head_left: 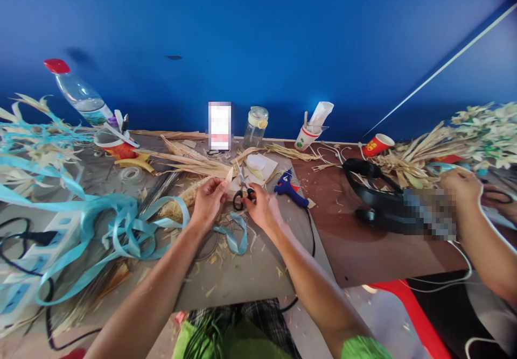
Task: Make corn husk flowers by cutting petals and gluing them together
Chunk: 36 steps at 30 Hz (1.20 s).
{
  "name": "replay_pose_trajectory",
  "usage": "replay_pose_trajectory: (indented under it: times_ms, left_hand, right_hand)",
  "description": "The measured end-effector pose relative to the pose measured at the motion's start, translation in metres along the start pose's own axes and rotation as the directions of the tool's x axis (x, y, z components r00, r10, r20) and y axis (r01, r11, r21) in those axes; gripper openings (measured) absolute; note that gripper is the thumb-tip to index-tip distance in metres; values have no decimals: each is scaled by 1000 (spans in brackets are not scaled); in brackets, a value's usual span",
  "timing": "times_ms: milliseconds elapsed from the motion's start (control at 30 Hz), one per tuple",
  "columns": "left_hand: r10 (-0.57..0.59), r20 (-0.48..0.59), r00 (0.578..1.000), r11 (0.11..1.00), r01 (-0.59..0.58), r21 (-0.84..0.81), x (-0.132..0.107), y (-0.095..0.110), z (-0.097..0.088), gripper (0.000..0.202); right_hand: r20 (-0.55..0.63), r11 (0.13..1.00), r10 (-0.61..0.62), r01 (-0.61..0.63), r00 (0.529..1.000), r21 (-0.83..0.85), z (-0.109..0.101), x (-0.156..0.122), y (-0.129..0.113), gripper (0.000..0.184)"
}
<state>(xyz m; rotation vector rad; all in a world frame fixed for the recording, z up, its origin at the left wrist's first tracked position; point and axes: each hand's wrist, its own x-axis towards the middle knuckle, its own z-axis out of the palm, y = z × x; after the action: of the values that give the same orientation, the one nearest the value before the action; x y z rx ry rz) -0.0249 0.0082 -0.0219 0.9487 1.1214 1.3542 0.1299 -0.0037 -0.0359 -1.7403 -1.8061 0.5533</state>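
Observation:
A small pale piece of dried corn husk (230, 175) stands up from the pinched fingertips of my left hand (210, 198). Black-handled scissors (239, 199) are gripped in my right hand (263, 206), their blades pointing away from me beside the husk piece. The two hands are close together over the grey table. Long dry husk strips (189, 160) lie just beyond them, partly hidden by the left hand. A blue glue gun (290, 188) rests to the right of my right hand.
Tangled light-blue ribbon (129, 230) and a white power strip (44, 254) lie at left. At the back stand a phone (219, 125), a jar (256, 125) and a paper cup (307, 137). A co-worker's hand (462, 187) is at right near a black device (374, 203).

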Motion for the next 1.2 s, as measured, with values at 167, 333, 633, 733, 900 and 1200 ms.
replay_pose_trajectory:
  times_ms: [167, 333, 633, 733, 900, 1200]
  left_hand:
    - [-31, 22, 999, 999, 30, 24, -4, 2, 3, 31]
    - [-65, 54, 996, 995, 60, 79, -2, -3, 3, 29]
    - [-19, 115, 993, 993, 5, 122, 1, -8, -1, 28]
    - [-32, 205, 978, 980, -10, 198, 0, -5, 0, 28]
    - [-98, 211, 973, 946, 26, 322, -1, -5, -1, 29]
    - [206, 184, 961, 747, -276, 605, -1, -10, -1, 19]
  right_hand:
    - [20, 997, 14, -16, 1000, 70, -1, -1, -3, 33]
    - [139, 987, -48, 25, 989, 159, -3, -3, -7, 29]
    - [111, 938, -6, -33, 994, 345, -3, -3, -10, 29]
    - [161, 933, -35, -26, 986, 358, -3, -4, -11, 28]
    - [198, 942, -27, -41, 980, 332, -6, -7, -15, 27]
    - [166, 971, -85, 44, 982, 236, -8, -12, -22, 26]
